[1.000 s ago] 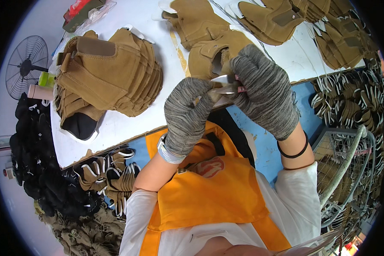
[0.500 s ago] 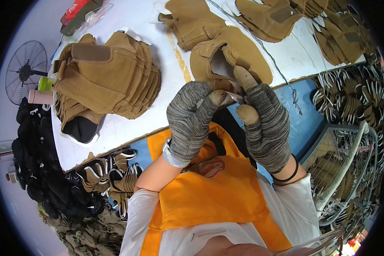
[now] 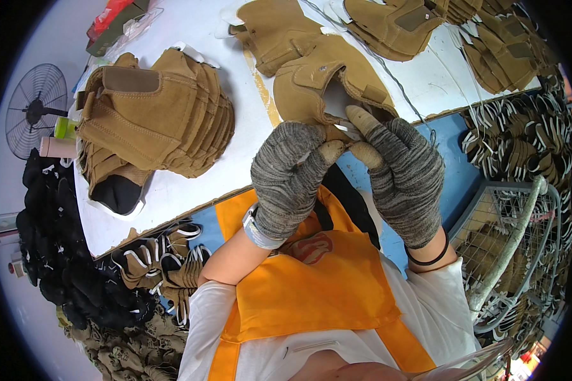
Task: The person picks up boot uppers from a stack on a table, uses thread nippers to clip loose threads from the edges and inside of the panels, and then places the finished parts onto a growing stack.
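A tan suede shoe upper [image 3: 299,92] lies at the table's near edge, its opening toward me and a pale lining showing inside. My left hand [image 3: 287,181], in a grey knitted glove with tan fingertips, pinches the near edge of the upper. On the other side of the opening, my right hand [image 3: 405,181], gloved alike, has its fingers closed at the same edge. A small white strip [image 3: 348,130] shows between the two hands' fingertips. Behind it lies another tan upper [image 3: 273,32].
A stack of tan uppers [image 3: 152,114] stands on the white table [image 3: 229,152] at left. More uppers [image 3: 394,25] lie at the far right, beside a thin cord. A wire cart [image 3: 515,235] is at my right. Black pieces [image 3: 51,222] hang at left, near a fan [image 3: 35,108].
My right hand has come down and its fingertips have closed in toward the left hand's. The upper has shifted slightly left and its opening faces me more.
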`<state>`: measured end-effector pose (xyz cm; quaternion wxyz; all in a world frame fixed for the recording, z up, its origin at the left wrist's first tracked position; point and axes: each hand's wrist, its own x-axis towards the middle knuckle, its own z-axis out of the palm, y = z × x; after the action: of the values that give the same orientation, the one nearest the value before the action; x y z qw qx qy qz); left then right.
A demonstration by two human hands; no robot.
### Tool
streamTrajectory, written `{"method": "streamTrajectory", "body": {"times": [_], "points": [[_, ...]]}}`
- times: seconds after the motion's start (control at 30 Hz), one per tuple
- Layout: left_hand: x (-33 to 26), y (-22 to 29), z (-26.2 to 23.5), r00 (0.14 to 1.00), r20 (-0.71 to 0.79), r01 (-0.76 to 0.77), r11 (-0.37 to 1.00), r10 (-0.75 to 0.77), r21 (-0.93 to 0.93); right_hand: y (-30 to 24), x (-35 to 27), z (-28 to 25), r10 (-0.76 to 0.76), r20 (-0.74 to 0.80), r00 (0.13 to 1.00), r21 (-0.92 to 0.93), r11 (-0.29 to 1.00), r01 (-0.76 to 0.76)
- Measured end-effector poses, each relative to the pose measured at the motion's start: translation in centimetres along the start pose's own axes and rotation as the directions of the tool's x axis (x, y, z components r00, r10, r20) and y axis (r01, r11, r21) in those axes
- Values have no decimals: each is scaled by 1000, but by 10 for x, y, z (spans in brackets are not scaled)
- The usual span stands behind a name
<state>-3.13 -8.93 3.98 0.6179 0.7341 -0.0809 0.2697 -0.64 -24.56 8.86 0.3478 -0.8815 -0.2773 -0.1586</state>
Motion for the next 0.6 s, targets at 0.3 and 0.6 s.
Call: {"method": "streamTrajectory", "body": {"times": [0.3,0.6], "points": [[-1,-6,-2,991,5,131,988,-131,-79,12,-4,13,79,-134,988,453,891,-10],[6,4,-9,936,40,350,915,-349,-202,21,10,10,346,-129,929,778,616,-122]]}}
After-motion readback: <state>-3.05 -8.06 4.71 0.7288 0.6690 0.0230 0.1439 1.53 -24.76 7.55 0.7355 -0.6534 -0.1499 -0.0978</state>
